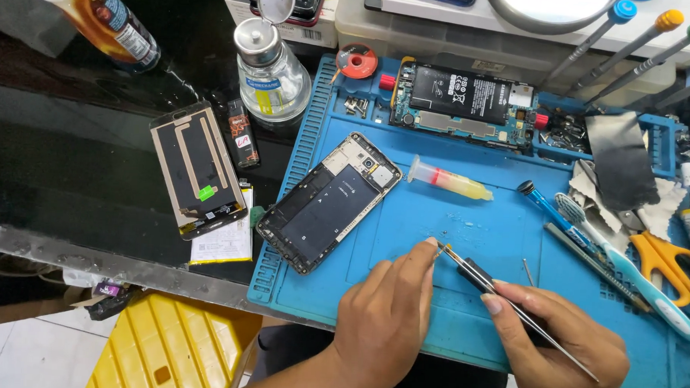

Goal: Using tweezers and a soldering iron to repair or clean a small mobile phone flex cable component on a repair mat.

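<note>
Nearest: left hand (383, 318) pinched shut on a tiny part (439, 248), too small to identify, held just above the blue mat (436, 212). Right hand (554, 347) closed round slim tweezers (509, 303), tips meeting that part at the left fingertips (429, 247).

Beyond, mid-mat: opened phone frame (329, 201) lying face down, back off, insides exposed. Yellow syringe (449, 179) just beside it.

Farther: circuit board with battery (463, 99) resting at the mat's top edge, already out of the frame. Separated screen panel (197, 166) on the dark desk (70, 169), left of the mat. Glass solvent bottle (271, 69) behind.

Judgement: teardown done, small-part work underway, reassembly not begun.
</note>
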